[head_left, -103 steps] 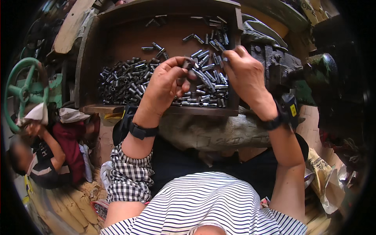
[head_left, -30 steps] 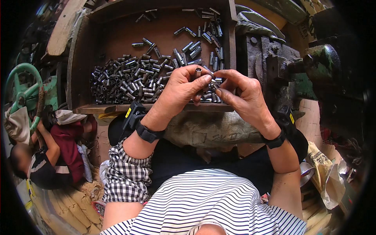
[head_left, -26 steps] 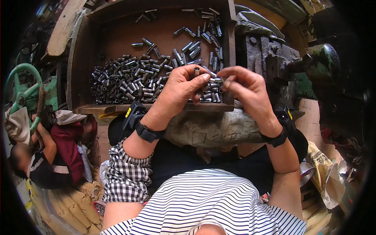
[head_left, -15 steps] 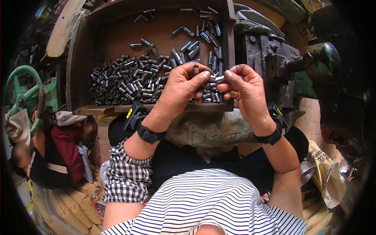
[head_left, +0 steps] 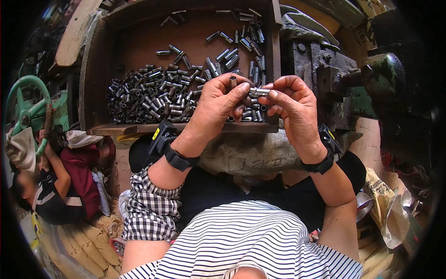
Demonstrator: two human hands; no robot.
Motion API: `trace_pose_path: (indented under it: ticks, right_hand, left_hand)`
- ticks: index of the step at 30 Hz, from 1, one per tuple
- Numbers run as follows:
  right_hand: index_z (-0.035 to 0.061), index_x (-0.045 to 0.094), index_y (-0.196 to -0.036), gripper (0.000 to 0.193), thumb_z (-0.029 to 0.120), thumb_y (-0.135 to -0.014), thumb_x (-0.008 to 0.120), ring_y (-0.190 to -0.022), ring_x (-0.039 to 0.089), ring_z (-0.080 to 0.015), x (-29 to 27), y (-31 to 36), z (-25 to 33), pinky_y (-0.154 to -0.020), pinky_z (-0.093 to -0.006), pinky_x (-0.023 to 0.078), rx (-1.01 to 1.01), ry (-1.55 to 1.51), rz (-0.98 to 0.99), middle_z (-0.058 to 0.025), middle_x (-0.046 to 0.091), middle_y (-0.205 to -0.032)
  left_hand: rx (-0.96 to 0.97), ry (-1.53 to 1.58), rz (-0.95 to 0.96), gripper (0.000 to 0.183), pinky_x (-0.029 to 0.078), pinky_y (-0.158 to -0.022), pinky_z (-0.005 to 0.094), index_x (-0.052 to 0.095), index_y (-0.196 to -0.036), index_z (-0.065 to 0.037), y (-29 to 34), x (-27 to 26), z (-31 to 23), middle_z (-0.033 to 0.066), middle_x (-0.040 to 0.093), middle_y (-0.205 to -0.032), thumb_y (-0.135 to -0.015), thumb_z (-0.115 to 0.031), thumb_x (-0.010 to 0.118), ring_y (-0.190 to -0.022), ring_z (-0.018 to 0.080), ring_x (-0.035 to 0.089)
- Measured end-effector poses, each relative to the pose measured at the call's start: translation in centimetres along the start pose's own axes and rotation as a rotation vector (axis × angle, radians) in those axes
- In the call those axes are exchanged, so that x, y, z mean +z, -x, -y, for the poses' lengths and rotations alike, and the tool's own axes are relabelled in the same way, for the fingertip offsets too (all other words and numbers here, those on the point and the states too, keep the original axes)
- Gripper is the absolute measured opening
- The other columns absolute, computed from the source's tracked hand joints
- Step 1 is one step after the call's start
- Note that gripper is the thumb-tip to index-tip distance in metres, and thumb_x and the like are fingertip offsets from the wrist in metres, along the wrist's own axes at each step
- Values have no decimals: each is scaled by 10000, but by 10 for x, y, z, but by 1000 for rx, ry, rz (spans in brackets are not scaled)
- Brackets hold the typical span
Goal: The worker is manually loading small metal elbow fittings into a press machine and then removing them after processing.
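Over the near right part of a wooden tray (head_left: pixel 204 129), my two hands meet around a shiny metal sleeve (head_left: pixel 259 92). My left hand (head_left: pixel 216 101) is closed, its thumb and forefinger at the sleeve's left end. A second short metal tube (head_left: pixel 233 81) sticks up from between its fingers, its open end showing. With thumb and forefinger my right hand (head_left: pixel 296 103) pinches the sleeve's right end. Beneath and left of my hands lies a heap of dark short metal tubes (head_left: pixel 153 93). Longer, shinier sleeves (head_left: pixel 231 56) lie scattered at the tray's right side.
Right of the tray stands a dark, greasy machine (head_left: pixel 339 69) with a grey cloth (head_left: pixel 304 28) on it. A sack (head_left: pixel 251 151) lies below the tray's front edge. At far left are a green handwheel (head_left: pixel 27 106) and another person (head_left: pixel 58 186).
My right hand has shifted its pinch, and the sleeve now lies straighter and shows more between my hands. My left hand has hardly moved. The person at left has moved an arm.
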State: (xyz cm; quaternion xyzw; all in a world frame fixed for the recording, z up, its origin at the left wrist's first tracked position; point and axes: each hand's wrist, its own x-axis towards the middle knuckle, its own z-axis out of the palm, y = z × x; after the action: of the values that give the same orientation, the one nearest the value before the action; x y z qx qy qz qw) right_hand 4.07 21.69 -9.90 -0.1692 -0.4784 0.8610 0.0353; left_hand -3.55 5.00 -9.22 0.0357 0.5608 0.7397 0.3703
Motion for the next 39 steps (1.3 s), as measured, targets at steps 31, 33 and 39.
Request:
trace_pose_path:
  ticks: [31, 33, 39]
  right_hand:
    - [-4, 593, -919, 217, -103, -735, 651, -774, 648, -182, 5, 3, -1, -654, -248, 519, -758, 767, 164, -103, 647, -855]
    - [-2, 590, -932, 164, -13, -789, 667, -769, 653, -150, 9, 5, 4, -646, -231, 526, -236, 261, 108, -88, 651, -857]
    - [16, 589, -934, 162, 126, -839, 660, -680, 662, -117, 2, 0, 10, -555, -188, 519, 51, 142, 114, -53, 647, -773]
  left_hand:
    - [55, 60, 11, 185, 409, -384, 151, 577, -990, -18, 7, 5, 4, 26, 581, -669, -905, -183, 578, -448, 36, 500]
    - [110, 5, 5, 184, 414, -392, 150, 577, -991, -18, 7, 6, 2, 28, 583, -675, -906, -182, 576, -451, 39, 504]
    - [155, -18, -38, 177, 431, -416, 144, 582, -1021, -26, 7, 5, 3, 39, 597, -697, -912, -164, 564, -482, 48, 527]
